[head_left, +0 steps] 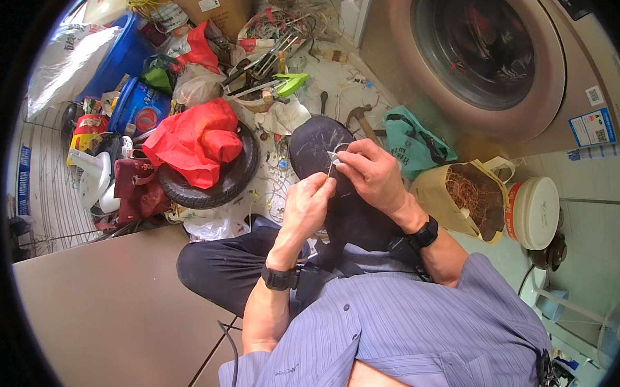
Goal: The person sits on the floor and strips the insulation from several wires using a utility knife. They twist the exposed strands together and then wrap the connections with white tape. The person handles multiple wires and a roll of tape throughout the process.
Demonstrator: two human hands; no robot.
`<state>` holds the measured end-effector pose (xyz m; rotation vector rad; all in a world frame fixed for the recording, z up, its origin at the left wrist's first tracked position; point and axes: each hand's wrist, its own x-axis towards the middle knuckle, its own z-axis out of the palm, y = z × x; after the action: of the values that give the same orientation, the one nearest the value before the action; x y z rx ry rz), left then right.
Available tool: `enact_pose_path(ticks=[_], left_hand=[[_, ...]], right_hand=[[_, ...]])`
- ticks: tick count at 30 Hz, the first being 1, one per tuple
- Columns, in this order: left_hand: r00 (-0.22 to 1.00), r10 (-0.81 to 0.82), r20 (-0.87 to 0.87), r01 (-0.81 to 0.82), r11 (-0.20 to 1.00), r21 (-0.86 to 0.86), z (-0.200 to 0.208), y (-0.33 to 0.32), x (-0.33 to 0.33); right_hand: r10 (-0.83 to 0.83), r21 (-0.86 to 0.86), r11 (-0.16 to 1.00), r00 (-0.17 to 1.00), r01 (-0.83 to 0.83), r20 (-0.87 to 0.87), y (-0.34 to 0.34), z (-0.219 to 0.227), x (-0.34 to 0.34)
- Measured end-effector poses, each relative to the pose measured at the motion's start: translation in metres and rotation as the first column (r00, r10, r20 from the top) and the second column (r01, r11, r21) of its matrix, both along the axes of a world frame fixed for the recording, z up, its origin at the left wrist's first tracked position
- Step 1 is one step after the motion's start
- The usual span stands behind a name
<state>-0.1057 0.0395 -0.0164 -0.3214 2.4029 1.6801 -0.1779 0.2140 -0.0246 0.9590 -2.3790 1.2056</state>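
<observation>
Both my hands are held close together above my dark-trousered knee (318, 146). My left hand (306, 204) pinches one end of a thin grey wire (332, 167) between thumb and fingers. Up and to the right, my right hand (373, 171) is closed on the same wire, by a small whitish piece. Part of the wire loops out beyond the right fingertips. The fingers cover most of it, so I cannot make out what the whitish piece is.
A claw hammer (362, 122) lies beyond my knee, beside a teal bag (415, 142). To the right stand a yellow bag of copper wire (456, 215), a white-lidded bucket (536, 213) and a washing machine (387, 59). A black tyre (246, 165) under red plastic (200, 143) lies left.
</observation>
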Motion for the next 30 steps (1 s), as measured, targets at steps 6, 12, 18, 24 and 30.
enact_pose_path(ticks=[6,12,18,24,30], left_hand=[[1.000,0.030,0.008,-0.031,0.997,0.069,-0.002,0.001,0.003],[0.996,0.032,0.079,-0.032,0.999,0.003,0.000,0.003,0.000],[0.998,0.004,0.065,-0.002,1.000,-0.028,0.001,0.004,-0.002],[1.000,0.007,0.019,-0.007,1.000,-0.010,0.002,0.002,0.002],[1.000,0.001,0.002,-0.001,1.000,0.021,-0.001,-0.001,0.006]], right_hand=[[-0.004,-0.020,1.000,1.000,0.003,-0.026,0.001,-0.003,0.001],[0.078,-0.122,0.990,0.994,-0.069,0.071,0.010,-0.004,-0.002],[0.008,-0.046,0.999,0.992,-0.002,0.125,0.004,0.000,-0.001],[-0.046,0.005,0.999,0.996,0.046,0.078,-0.001,0.003,0.002],[-0.097,0.000,0.995,0.995,0.097,0.017,-0.003,-0.002,0.008]])
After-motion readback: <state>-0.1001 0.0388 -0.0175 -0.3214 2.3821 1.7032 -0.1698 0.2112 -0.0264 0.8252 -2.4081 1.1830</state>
